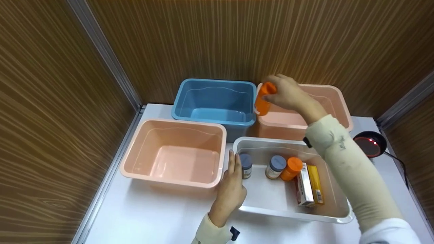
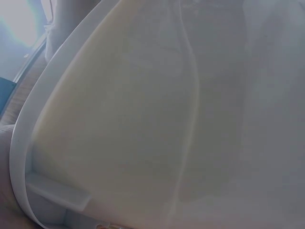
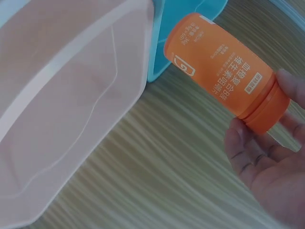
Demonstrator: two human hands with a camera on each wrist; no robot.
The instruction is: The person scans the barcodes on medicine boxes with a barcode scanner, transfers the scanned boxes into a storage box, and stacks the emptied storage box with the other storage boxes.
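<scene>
My right hand (image 1: 289,94) grips an orange supplement bottle (image 1: 262,104) by its cap end, with thumb and fingers around it. The bottle is tilted, over the adjoining rims of the blue bin (image 1: 217,122) and the rear pink bin (image 1: 325,87). White printing shows on the bottle (image 3: 221,67) in the right wrist view. My left hand (image 1: 231,189) rests at the left rim of the white bin (image 1: 291,214), its fingers straight. Inside that bin stand two grey-capped bottles (image 1: 276,165), another orange bottle (image 1: 292,168), a white box (image 1: 305,185) and a yellow box (image 1: 315,184).
Another pink bin (image 1: 184,162) stands left of the white bin. A round black device (image 1: 369,144) with red lights and a cable sits at the right on the white table (image 1: 162,217). Wood-patterned panels (image 1: 217,37) surround the table at the back and sides.
</scene>
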